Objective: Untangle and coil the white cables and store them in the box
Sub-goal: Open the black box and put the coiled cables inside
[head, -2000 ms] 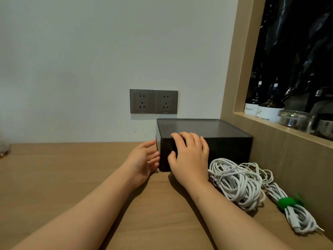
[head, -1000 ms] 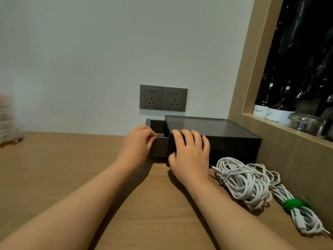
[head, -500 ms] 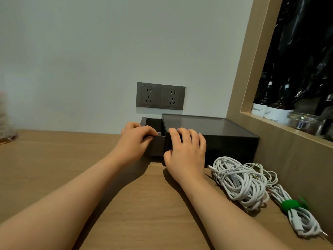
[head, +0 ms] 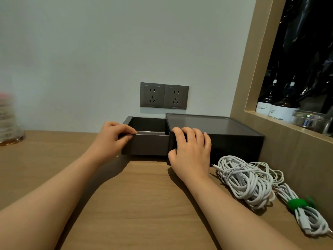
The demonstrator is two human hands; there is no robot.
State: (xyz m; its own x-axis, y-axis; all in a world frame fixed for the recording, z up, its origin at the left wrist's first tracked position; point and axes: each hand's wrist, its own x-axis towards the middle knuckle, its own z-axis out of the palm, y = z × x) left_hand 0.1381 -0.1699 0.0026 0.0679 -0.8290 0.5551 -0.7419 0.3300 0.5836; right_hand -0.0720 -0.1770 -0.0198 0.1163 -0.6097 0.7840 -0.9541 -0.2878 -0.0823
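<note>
Box: dark grey box (head: 225,136) on the wooden surface (head: 144,204), back against the wall and right end near the wooden side panel (head: 295,156); its flat lid is on.
Drawer: a drawer (head: 149,144) of the same grey sticks out from the box's left side, open at the top, and the part of its inside that shows is dark and bare.
Left hand: the left hand (head: 111,139) grips the drawer's near left corner, fingers curled over the rim and thumb below it on the front wall.
Right hand: the right hand (head: 191,150) holds the box's front left corner, four fingers bent over the top edge and thumb against the front face.
Cables: the white cables (head: 246,179) lie in a loose tangled heap on the surface, just right of the right wrist and in front of the box, none in the drawer.
Second bundle: farther right, beside the panel, a smaller coil (head: 310,219) is bound by a green tie (head: 297,203).
Wall: two grey sockets (head: 164,96) sit just above the box.
Niche: labelled dark bottles (head: 281,109) and a glass jar (head: 310,120) stand inside the opening in the panel.
Far left: a blurred container (head: 9,121) stands on the surface.
</note>
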